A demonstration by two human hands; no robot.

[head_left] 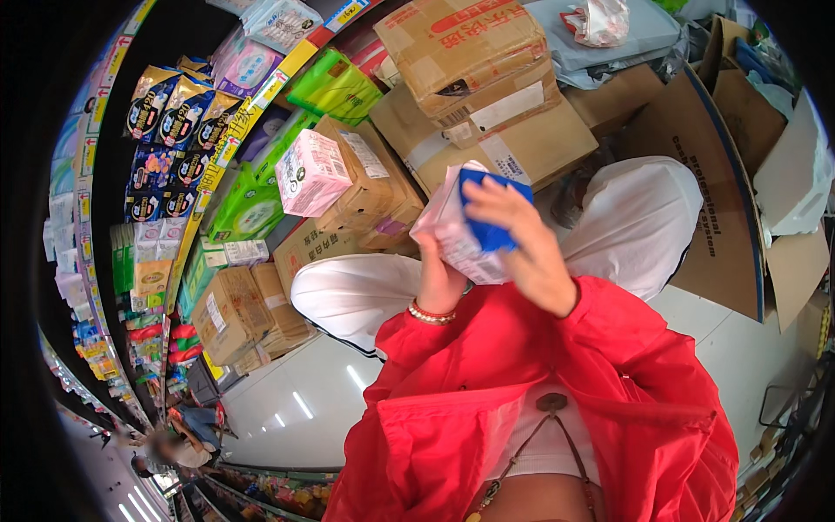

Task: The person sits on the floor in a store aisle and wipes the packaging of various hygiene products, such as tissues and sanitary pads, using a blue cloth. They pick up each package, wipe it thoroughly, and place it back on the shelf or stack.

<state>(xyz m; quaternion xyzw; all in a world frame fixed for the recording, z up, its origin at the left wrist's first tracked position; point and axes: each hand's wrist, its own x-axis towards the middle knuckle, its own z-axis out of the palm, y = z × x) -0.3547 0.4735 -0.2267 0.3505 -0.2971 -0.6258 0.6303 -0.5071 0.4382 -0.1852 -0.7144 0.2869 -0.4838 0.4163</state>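
Observation:
My left hand (438, 269) holds a pink printed pack (450, 218) from its lower left side, above my lap. Over the top of that pack lies a blue piece that looks like a cloth (486, 231). My right hand (527, 245) is blurred by motion, with its fingers spread across the blue cloth and pressing it to the pack. A similar pink pack (313, 173) sits on a cardboard carton (357, 176) to the left, apart from both hands.
Shelves with packaged goods (176, 124) curve along the left side. Stacked cardboard boxes (470, 72) stand in front of me, and brown cartons (231, 313) at the left. A large opened carton (711, 196) is at the right. Further off, people (189, 437) are at the lower left.

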